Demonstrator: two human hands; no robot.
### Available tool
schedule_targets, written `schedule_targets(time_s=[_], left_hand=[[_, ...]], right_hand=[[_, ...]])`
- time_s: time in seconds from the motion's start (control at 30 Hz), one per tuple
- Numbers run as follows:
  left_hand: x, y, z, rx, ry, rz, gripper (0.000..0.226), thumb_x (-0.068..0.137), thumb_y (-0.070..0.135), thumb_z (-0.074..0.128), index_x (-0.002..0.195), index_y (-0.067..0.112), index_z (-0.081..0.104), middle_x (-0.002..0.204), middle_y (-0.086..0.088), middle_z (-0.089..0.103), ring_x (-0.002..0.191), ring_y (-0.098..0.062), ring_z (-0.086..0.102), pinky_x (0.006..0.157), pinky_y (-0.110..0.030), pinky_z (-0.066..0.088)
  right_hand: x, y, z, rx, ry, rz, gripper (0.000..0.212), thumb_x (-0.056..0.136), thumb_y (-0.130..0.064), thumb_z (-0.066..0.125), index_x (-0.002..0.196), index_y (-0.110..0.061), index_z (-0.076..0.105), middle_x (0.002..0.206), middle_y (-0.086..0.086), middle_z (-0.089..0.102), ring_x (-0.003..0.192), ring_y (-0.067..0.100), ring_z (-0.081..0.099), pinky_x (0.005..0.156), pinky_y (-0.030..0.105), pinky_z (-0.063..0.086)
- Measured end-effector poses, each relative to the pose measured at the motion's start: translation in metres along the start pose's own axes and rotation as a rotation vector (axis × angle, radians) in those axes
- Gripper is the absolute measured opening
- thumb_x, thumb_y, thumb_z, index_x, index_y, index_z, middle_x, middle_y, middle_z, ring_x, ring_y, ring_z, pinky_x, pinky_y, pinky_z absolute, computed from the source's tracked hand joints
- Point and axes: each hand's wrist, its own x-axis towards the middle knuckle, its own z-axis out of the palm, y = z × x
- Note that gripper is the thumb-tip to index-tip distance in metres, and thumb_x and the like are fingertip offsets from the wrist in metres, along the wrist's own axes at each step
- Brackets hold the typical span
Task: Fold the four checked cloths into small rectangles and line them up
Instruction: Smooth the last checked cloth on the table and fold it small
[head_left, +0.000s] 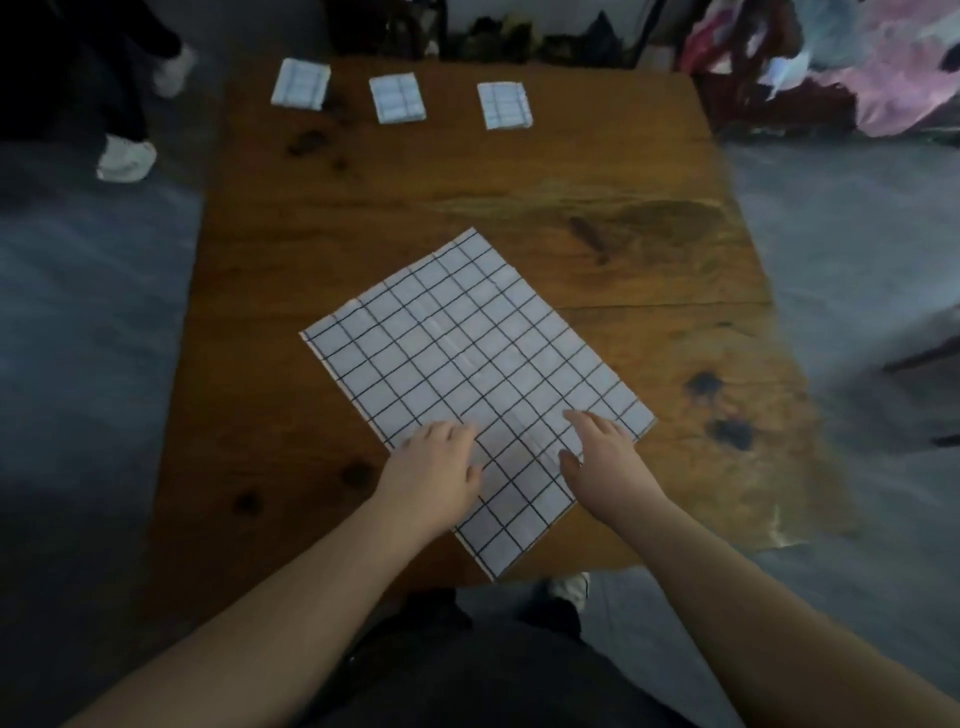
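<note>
A white checked cloth (467, 358) lies spread flat and turned at an angle on the near half of the wooden table (649, 270). My left hand (434, 467) rests palm down on its near left edge. My right hand (602, 449) lies on its near right part with fingers stretched out. Three folded checked cloths sit in a row along the far edge: one on the left (301, 83), one in the middle (397, 97) and one on the right (504, 105).
Another person's legs and white shoes (126, 158) stand on the grey floor at the far left. Bright fabric (857, 62) is piled at the far right. Dark objects line the table's far end. My own shoe (571, 590) shows below the near edge.
</note>
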Motion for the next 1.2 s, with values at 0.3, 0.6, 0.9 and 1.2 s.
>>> schedule_targets(time_s=[0.3,0.6,0.9,1.2], left_hand=[[-0.016,0.04,0.056,-0.072,0.009,-0.241,0.036,0.101,0.026,0.048,0.136,0.019,0.052,0.137,-0.001,0.053,0.126,-0.021,0.045,0.1,-0.037,0.047],[-0.044,0.075,0.113,-0.133,0.164,-0.411,0.049,0.1,0.024,0.054,0.148,0.024,0.046,0.152,0.007,0.038,0.144,-0.014,0.03,0.112,-0.033,0.035],[-0.086,0.057,0.133,-0.058,0.271,-0.416,0.048,0.094,0.023,0.063,0.142,0.023,0.053,0.151,0.007,0.045,0.147,-0.015,0.031,0.119,-0.032,0.024],[-0.112,0.004,0.126,-0.056,0.27,-0.323,0.051,0.098,0.015,0.053,0.148,0.024,0.046,0.159,0.008,0.036,0.152,-0.012,0.018,0.123,-0.032,0.01]], right_hand=[[0.054,0.072,-0.01,-0.163,-0.108,-0.203,0.058,0.095,-0.016,0.045,0.152,-0.021,0.034,0.156,0.001,0.036,0.146,0.021,0.025,0.117,0.046,0.034],[0.055,0.121,-0.008,-0.383,-0.087,-0.414,0.052,0.099,-0.028,0.043,0.15,-0.029,0.034,0.154,-0.005,0.033,0.144,0.021,0.028,0.116,0.048,0.033],[0.027,0.141,0.016,-0.415,-0.081,-0.545,0.045,0.099,-0.032,0.046,0.143,-0.035,0.04,0.141,-0.011,0.042,0.131,0.017,0.039,0.107,0.039,0.036],[-0.032,0.124,0.067,-0.405,-0.041,-0.505,0.043,0.097,-0.035,0.053,0.139,-0.029,0.049,0.128,-0.007,0.052,0.119,0.02,0.048,0.096,0.037,0.041]])
